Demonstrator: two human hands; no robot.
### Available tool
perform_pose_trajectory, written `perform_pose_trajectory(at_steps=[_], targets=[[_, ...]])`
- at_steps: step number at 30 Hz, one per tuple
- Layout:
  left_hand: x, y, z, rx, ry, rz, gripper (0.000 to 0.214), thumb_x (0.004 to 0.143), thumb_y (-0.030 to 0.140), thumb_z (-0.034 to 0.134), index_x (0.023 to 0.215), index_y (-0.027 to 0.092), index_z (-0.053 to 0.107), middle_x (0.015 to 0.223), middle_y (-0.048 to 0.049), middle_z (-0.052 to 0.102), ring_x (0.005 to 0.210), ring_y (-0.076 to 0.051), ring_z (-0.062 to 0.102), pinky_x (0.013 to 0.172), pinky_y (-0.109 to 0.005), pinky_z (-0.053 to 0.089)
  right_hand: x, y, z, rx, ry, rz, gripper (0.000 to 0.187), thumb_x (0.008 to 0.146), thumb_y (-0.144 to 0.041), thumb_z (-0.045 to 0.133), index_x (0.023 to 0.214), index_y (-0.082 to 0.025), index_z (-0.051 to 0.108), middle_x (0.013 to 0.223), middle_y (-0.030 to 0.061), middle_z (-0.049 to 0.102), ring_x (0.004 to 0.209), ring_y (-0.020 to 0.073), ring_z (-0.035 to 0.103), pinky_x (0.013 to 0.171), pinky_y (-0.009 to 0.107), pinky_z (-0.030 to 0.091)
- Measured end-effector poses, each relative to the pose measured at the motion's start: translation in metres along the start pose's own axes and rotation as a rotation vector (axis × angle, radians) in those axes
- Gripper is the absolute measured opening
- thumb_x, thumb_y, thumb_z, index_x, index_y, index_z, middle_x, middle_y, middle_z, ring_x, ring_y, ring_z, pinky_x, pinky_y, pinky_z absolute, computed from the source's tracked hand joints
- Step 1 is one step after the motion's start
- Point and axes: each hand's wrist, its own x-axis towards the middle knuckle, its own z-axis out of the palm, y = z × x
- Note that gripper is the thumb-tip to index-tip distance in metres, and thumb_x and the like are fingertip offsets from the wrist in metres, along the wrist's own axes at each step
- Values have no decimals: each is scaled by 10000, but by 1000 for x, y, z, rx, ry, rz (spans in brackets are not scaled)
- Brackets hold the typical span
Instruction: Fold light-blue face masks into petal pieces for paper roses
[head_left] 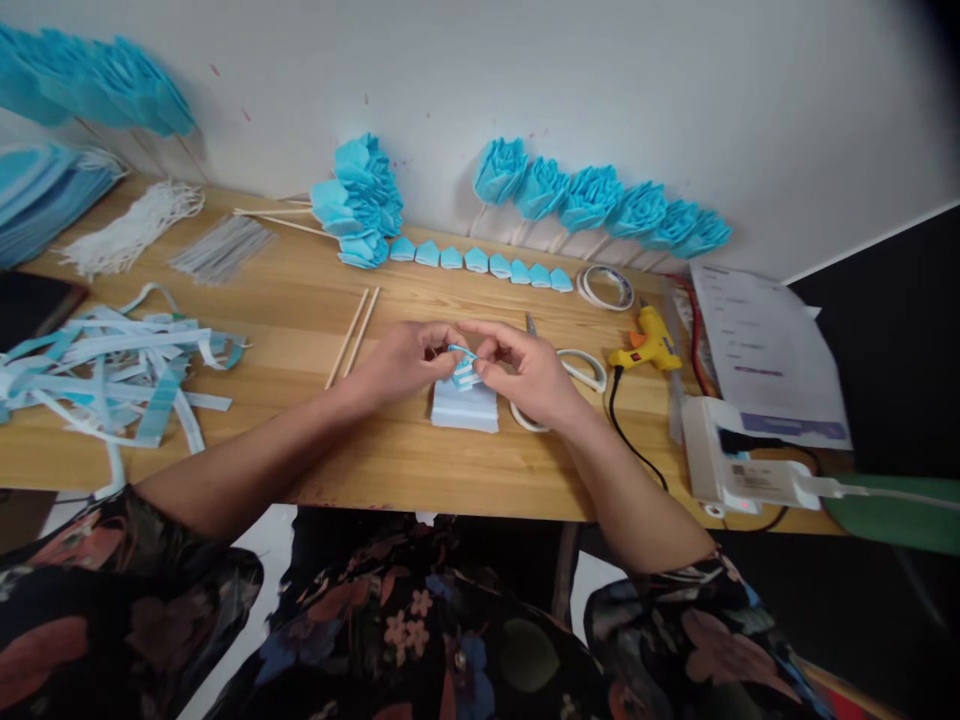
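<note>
Fingers of the left hand [396, 365] and right hand [529, 375] are closing in a pinch on a small folded blue piece [466, 373], holding it between them over a stack of pale sheets [463, 410] on the wooden counter [412, 475]. Two thin sticks [362, 332] are lying near the left hand; scissors [601, 373] are resting partly hidden by the right. Farther out, a yellow glue gun [655, 342] is lying rightward, while a row of blue pieces [475, 261] is running along behind
</note>
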Motion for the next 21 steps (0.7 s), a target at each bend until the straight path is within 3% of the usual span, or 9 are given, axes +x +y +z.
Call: perform_pose_trajectory(at_steps=[8,21], targets=[[5,-4,-2,-131,-10,-41,172,828,300,633,819,133,675,721,-18,667,646,-106,572,619,-233,448,1,5,-6,41,-10,22,398,819,-217,621,1214,-215,666,805,-11,607,719,114,532,671,274,440],[-2,1,5,-74,53,3,134,788,268,630,750,139,637,677,2,627,603,-96,522,581,-227,398,1,6,2,55,9,37,379,804,-230,628,1173,-195,704,848,16,640,750,129,555,703,294,475]])
